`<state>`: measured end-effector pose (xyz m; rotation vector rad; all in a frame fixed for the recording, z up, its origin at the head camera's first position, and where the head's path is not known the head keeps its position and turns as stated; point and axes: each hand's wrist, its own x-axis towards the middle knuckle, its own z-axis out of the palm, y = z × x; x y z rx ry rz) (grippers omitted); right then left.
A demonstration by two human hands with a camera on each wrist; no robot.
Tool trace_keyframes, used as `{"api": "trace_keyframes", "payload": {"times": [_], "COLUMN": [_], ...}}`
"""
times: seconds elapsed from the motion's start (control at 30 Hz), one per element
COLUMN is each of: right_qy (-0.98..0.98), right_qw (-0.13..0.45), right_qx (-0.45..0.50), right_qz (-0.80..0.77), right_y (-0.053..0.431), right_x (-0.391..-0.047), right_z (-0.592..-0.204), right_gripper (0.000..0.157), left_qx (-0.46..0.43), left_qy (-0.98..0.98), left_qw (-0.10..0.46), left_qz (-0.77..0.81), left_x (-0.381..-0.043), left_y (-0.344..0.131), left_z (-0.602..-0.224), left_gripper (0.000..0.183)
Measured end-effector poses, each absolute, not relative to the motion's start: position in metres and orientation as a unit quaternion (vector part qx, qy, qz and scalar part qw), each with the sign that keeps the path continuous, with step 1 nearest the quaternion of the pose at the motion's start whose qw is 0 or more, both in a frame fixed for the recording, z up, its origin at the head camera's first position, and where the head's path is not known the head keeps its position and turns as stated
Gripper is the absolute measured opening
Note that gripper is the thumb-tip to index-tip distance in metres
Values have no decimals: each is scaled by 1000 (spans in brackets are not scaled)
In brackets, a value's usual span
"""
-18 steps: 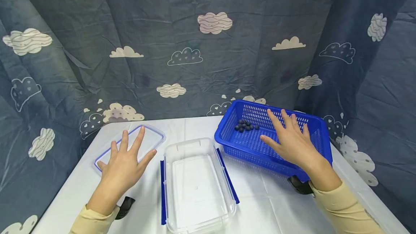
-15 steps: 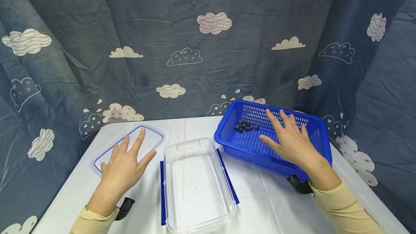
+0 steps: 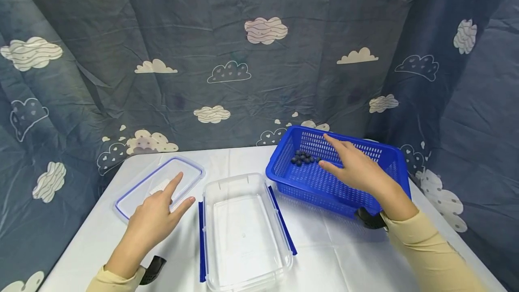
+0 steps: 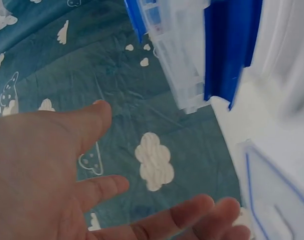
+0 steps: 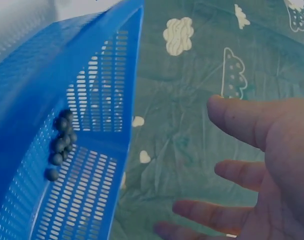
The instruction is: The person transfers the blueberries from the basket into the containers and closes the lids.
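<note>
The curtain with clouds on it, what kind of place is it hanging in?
Probably an indoor work corner. The cloud-print curtain hangs behind and beside a white-covered table, where an open clear plastic storage container is set out.

A blue perforated plastic basket (image 3: 316,200) stands right of centre, set at an angle, blueberries (image 3: 304,158) clustered toward its left end. At bottom centre sits an uncovered clear container (image 3: 243,238), blue side clips (image 3: 202,242) unfastened; a blue-lined translucent lid (image 3: 152,181) lies flat, lower left.
</note>
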<state>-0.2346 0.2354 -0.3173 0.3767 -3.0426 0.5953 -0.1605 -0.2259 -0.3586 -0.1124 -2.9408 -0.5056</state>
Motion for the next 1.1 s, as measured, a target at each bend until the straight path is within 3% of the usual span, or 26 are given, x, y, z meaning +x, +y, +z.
{"api": "trace_keyframes", "payload": {"times": [0.2,0.4,0.63,1.1], "right_qy": [-963,-957,-950,-946], "right_qw": [-9,-31,-90,-149], "right_qx": [150,155,128,99], "right_qz": [225,243,269,271], "right_y": [245,255,264,269], "right_x": [-256,-285,-314,-352], "right_z": [-313,-315,-323,-354], "right_gripper": [75,66,61,60], "left_qx": [-50,-26,12,-21], "left_qy": [-971,-941,-895,-827], "left_qw": [63,2,-19,-84], "left_qz": [-226,-338,-446,-556], "left_x": [-159,-158,-158,-150], "left_y": [-230,-230,-226,-221], "left_z": [-374,-384,-396,-431], "left_gripper": [72,71,73,85]}}
